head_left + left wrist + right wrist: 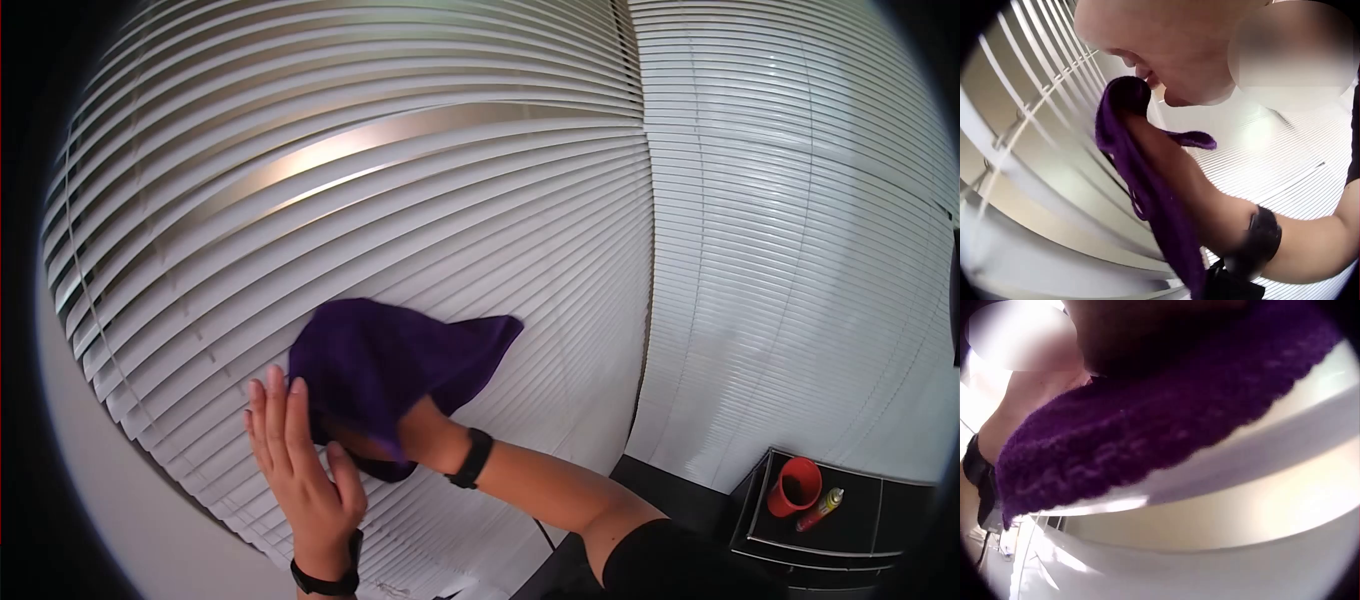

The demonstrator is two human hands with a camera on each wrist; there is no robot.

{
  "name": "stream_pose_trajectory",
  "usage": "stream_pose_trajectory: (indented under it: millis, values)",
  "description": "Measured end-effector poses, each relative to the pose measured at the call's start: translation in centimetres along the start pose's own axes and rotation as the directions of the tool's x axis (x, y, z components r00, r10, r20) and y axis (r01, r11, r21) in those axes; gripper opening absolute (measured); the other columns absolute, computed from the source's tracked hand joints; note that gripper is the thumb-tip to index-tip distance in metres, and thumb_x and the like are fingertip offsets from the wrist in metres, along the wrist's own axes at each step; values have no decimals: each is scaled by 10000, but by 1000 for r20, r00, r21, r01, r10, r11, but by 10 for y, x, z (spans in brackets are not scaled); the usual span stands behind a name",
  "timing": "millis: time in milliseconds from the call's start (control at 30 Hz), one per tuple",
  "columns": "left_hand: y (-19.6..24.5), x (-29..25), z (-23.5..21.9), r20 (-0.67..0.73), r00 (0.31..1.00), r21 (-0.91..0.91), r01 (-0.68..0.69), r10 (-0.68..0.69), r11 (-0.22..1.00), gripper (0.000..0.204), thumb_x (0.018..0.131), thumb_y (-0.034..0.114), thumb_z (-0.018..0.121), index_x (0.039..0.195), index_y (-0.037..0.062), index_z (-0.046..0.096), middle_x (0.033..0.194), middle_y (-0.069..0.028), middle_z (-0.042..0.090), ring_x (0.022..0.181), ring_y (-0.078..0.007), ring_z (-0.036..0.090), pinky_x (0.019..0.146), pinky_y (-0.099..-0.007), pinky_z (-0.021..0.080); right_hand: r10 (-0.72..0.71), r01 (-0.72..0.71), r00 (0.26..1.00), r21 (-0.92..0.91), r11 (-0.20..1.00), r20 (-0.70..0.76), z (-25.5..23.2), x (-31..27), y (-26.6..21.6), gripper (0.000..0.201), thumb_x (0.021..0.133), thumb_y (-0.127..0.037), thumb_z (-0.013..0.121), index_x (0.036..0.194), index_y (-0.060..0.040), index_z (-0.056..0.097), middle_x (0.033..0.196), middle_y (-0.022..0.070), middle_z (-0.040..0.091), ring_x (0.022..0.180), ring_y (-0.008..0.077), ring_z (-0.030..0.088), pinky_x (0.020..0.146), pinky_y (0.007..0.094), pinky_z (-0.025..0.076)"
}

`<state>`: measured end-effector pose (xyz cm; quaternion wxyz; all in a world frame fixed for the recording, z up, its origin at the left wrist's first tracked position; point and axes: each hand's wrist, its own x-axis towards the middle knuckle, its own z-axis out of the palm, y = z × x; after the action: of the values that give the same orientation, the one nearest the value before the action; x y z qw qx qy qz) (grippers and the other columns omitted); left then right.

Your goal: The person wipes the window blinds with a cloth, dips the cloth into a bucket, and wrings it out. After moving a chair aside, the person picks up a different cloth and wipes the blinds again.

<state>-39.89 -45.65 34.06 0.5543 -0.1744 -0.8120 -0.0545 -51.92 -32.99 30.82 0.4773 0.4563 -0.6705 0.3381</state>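
Observation:
A purple cloth (370, 350) lies against the white slatted blinds (480, 230), draped over my right hand (415, 435), whose fingers are hidden under it. My left hand (305, 470) is raised at the cloth's left edge, palm toward the slats, fingers straight and pointing up; whether it touches the slats cannot be told. In the left wrist view the cloth (1147, 187) hangs over the right hand (1160, 147) beside the slats. Its fuzzy edge fills much of the right wrist view, where the cloth (1116, 437) lies close to a slat (1254, 456).
More blinds (780, 250) cover the adjoining side at the right. On a black stand (860, 520) at the lower right are a red cup (797, 487) and a red-and-yellow bottle or tube (820, 510). A thin cord (88, 270) hangs along the left blinds.

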Motion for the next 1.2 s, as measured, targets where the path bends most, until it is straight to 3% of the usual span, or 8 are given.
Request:
stream_pose_trajectory:
  millis: [200,467,667,833,900,1033,1100,1200]
  values:
    - [-21,-1,56,3,996,302,83,-88,950,593,989,252,364,1530,11,363,1608,-183,332,1517,-366,242,1229,-510,124,74,-97,975,104,990,208,6,-9,39,730,976,-430,549,1550,-45,314,1605,201,303,1493,362,276,1219,445,225]
    - [-55,2,92,-67,997,636,63,-27,769,638,1068,410,196,1558,21,323,1615,-157,331,1518,-327,257,1229,-470,147,-41,-2,984,242,970,171,-30,-29,141,634,982,-461,543,1493,-104,428,1501,156,460,1404,326,422,1173,455,319]
    - [-69,-4,92,-40,999,791,14,29,612,639,1066,402,218,1568,14,288,1625,-165,304,1521,-333,241,1240,-468,143,20,-24,997,49,999,80,-115,-77,261,695,909,-495,632,1479,-136,462,1498,158,466,1403,347,421,1174,483,323]
    - [-60,5,91,-30,999,775,0,37,632,624,1047,355,247,1558,0,304,1616,-180,311,1515,-349,248,1238,-477,152,55,-38,998,-415,909,30,-177,-94,337,741,869,-525,647,1454,-97,492,1498,195,460,1395,406,411,1166,535,302]
    - [-64,4,92,-28,998,774,-11,51,633,600,1025,282,286,1546,-12,326,1604,-194,330,1506,-365,263,1235,-481,159,156,-165,986,-273,948,-55,-206,-102,363,799,805,-493,683,1466,-88,487,1533,202,418,1427,417,360,1191,525,245]
    - [-57,8,98,-41,995,801,-20,88,599,610,1066,363,231,1573,28,282,1626,-164,294,1520,-333,238,1246,-475,143,278,-318,932,-156,935,-231,-227,-127,427,623,845,-354,661,1386,-62,555,1390,207,558,1332,406,483,1147,518,330]
    - [-28,23,103,-109,994,655,73,-1,752,614,1061,390,336,1497,-37,402,1545,-253,392,1439,-455,341,1176,-570,268,283,-341,921,-202,918,-268,-239,-143,466,553,874,-301,637,1363,-50,570,1349,214,584,1309,400,507,1140,515,346]
    - [-34,24,109,-111,993,685,54,30,727,685,1072,472,208,1525,-15,372,1570,-243,360,1453,-437,329,1180,-562,261,291,-372,928,-565,736,-232,-271,-175,535,487,946,-206,553,1397,-24,520,1394,228,542,1335,395,479,1148,478,349]
